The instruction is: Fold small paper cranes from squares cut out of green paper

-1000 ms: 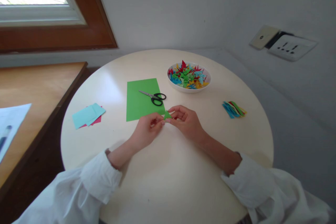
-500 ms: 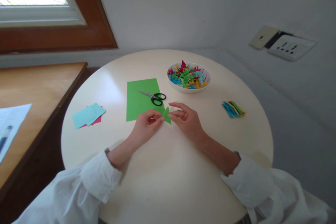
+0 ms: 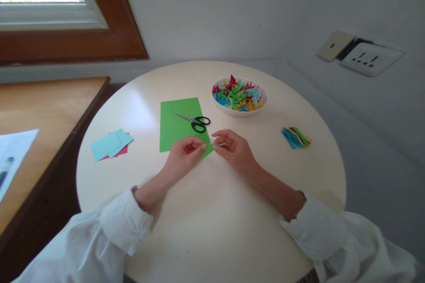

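Observation:
Between my two hands is a small folded piece of green paper (image 3: pixel 207 151), seen partly edge-on. My left hand (image 3: pixel 186 152) pinches its left side between thumb and forefinger. On the other side, my right hand (image 3: pixel 234 148) pinches it with thumb and fingers; the fingers cover part of the paper. Just beyond the hands lies a larger green sheet (image 3: pixel 177 121), flat on the round table. Scissors (image 3: pixel 195 121) with black handles rest on this sheet, blades pointing left and their handles reaching past its right edge.
A white bowl (image 3: pixel 239 111) full of colourful folded paper cranes stands at the back. Light blue and pink paper pieces (image 3: pixel 109 146) lie left on the white table (image 3: pixel 212 230). A pile of coloured folded strips (image 3: pixel 296 137) lies right. A wooden desk (image 3: pixel 49 101) adjoins at left.
The folded green paper has turned between my fingers, from showing a pointed triangle standing up to being nearly edge-on with a part hanging downward. Both hands stay in about the same place.

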The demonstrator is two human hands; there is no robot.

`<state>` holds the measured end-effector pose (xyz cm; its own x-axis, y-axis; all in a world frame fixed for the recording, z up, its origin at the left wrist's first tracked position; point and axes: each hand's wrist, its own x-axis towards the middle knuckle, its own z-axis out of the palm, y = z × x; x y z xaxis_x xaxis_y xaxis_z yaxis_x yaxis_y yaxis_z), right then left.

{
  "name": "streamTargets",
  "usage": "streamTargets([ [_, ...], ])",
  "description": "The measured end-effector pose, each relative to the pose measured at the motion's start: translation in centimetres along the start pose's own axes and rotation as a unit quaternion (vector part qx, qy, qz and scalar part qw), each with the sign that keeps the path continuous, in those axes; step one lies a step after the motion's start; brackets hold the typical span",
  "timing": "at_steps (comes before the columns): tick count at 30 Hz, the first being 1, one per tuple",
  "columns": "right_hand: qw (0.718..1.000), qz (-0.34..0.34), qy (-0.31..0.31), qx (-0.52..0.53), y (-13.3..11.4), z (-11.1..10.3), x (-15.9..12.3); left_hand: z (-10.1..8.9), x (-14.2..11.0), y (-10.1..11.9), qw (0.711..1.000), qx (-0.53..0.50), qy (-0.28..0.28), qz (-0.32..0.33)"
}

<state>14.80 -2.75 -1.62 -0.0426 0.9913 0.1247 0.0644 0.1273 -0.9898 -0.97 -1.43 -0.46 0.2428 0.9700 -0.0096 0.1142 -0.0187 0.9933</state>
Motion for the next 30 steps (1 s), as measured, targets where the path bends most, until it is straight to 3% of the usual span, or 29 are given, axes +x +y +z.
streamTargets([
  [14, 0.992, -0.039, -0.019, -0.121, -0.34, 0.13, -0.02, -0.28, 0.06, 0.13, 1.0, 0.006, 0.003, 0.026],
  [21, 0.995, -0.036, 0.018, -0.095, -0.23, -0.15, 0.01, -0.08, 0.06, -0.54, 0.995, -0.019, -0.098, -0.03],
  [26, 0.993, -0.038, 0.005, -0.114, -0.3, -0.08, -0.04, -0.1, -0.03, -0.38, 0.994, 0.039, -0.1, -0.01],
  [30, 0.99, -0.057, -0.014, -0.128, -0.31, 0.11, -0.08, -0.09, -0.18, -0.3, 0.99, 0.038, -0.134, -0.007],
])
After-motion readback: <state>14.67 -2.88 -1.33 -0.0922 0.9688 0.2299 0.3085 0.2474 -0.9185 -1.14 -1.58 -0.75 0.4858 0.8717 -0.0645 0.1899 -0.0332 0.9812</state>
